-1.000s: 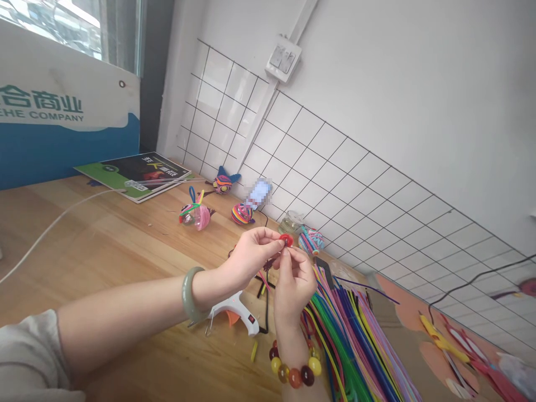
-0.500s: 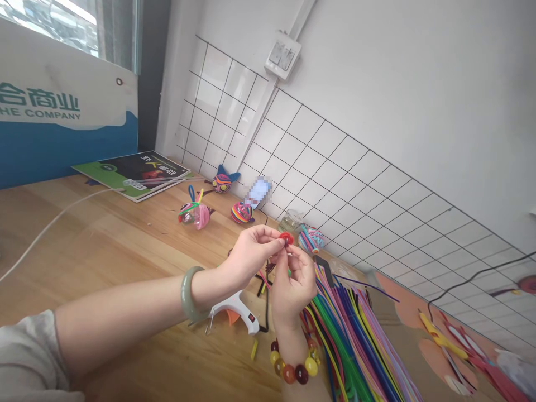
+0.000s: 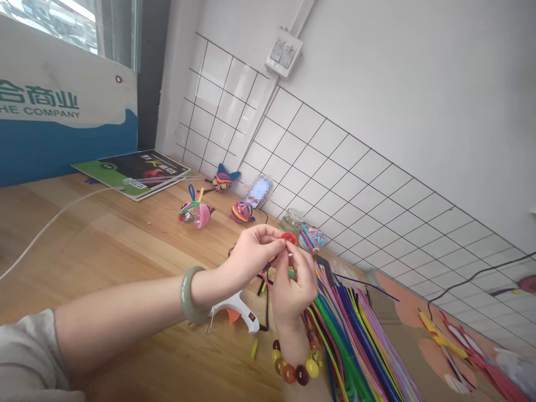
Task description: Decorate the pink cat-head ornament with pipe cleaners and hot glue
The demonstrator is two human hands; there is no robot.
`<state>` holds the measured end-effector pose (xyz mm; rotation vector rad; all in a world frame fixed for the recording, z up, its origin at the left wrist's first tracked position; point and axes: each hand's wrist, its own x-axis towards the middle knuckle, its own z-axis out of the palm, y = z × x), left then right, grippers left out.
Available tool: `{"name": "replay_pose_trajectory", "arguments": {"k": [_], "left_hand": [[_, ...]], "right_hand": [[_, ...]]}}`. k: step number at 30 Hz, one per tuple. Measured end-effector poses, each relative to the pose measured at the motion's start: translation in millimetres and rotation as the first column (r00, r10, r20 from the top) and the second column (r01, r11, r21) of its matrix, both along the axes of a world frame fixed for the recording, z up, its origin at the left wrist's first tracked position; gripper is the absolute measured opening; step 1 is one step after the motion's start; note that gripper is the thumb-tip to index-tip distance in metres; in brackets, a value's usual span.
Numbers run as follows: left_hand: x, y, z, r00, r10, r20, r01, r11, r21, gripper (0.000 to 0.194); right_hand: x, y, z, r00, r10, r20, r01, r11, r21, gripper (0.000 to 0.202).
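A small red curled piece [image 3: 288, 238], perhaps pipe cleaner, is pinched between both hands above the table. My left hand [image 3: 253, 251] comes in from the left, a pale green bangle on its wrist, with thumb and fingertips closed on the piece. From below, my right hand [image 3: 295, 282] pinches its lower side; a beaded bracelet circles that wrist. Under the hands lie a white glue gun [image 3: 237, 310] and short pipe cleaner scraps, partly hidden. Right of them spreads a bundle of colourful pipe cleaners [image 3: 360, 329].
Yarn-like striped fish figures stand behind: a pink one [image 3: 196, 215], a rainbow one [image 3: 242, 212], a blue-finned one [image 3: 224, 180] and a light-blue one [image 3: 311, 239]. A glass jar [image 3: 290, 220], a booklet [image 3: 134, 173], a phone [image 3: 258, 191] and yellow-handled scissors [image 3: 441, 335] lie around.
Both hands stay almost in place, pinching the red piece. The fingers and the piece have turned slightly, and more of its red upper side shows.
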<state>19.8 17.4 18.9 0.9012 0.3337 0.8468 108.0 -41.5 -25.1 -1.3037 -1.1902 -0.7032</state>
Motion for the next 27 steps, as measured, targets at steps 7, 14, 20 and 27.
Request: {"name": "replay_pose_trajectory", "arguments": {"k": [7, 14, 20, 27], "left_hand": [[3, 2, -5.1, 0.996, -0.039, 0.083, 0.038, 0.999, 0.014, 0.016], [2, 3, -1.8, 1.000, -0.010, -0.020, 0.011, 0.999, 0.047, 0.009], [0, 0, 0.3, 1.000, -0.025, -0.003, 0.025, 0.998, 0.056, 0.006], [1, 2, -3.8, 0.999, -0.002, -0.053, 0.008, 0.994, 0.112, 0.008]], "right_hand": [[1, 1, -6.8, 0.991, 0.017, -0.131, -0.017, 1.000, 0.002, 0.011], [1, 1, -6.6, 0.996, -0.015, -0.090, 0.016, 1.000, 0.004, 0.013], [1, -2, 1.4, 0.993, -0.089, 0.076, 0.088, 0.996, 0.021, 0.015], [6, -3, 6.9, 0.945, -0.167, 0.281, 0.158, 0.986, 0.056, 0.017]]}}
